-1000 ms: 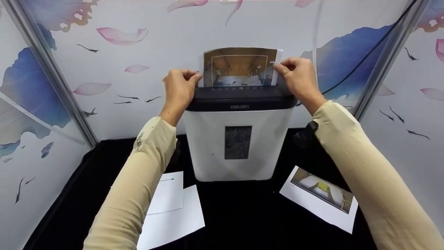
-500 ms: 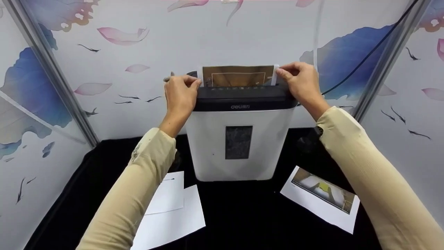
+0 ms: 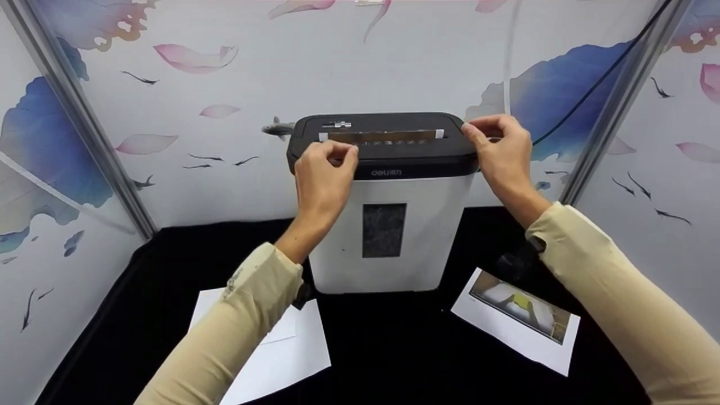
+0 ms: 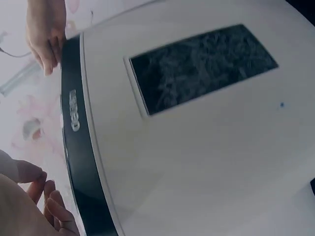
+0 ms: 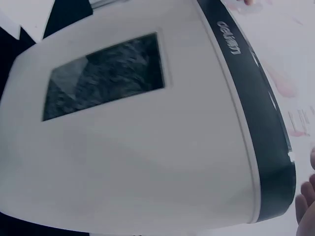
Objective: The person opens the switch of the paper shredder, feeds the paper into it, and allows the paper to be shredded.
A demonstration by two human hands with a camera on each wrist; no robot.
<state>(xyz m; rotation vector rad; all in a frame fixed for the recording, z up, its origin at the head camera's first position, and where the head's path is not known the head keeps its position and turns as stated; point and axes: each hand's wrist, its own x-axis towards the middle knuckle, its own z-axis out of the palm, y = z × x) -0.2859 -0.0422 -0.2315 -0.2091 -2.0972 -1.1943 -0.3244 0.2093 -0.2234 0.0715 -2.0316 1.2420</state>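
A paper shredder [image 3: 388,230] with a black lid and white bin stands upright in the head view. Only a narrow strip of a printed sheet [image 3: 388,135], brown with white ends, shows above its slot; the rest is hidden inside. My left hand [image 3: 326,177] is in front of the lid's left part, thumb and forefinger tips close together with no paper between them. At the lid's right end, my right hand [image 3: 503,152] has thumb and forefinger beside the edge, off the sheet. The left wrist view shows the left fingers [image 4: 56,206] loosely bent.
White sheets [image 3: 298,354] lie on the black cloth [image 3: 388,349] at the front left, partly under my left sleeve. A printed photo sheet [image 3: 514,320] lies at the front right. Patterned panels [image 3: 365,62] close in the back and sides. A black cable [image 3: 602,84] runs at the right.
The sheet has sunk down into the shredder until only a strip shows. Both hands have let go of its edges; the left has moved right and forward of the lid, the right slightly outward and down.
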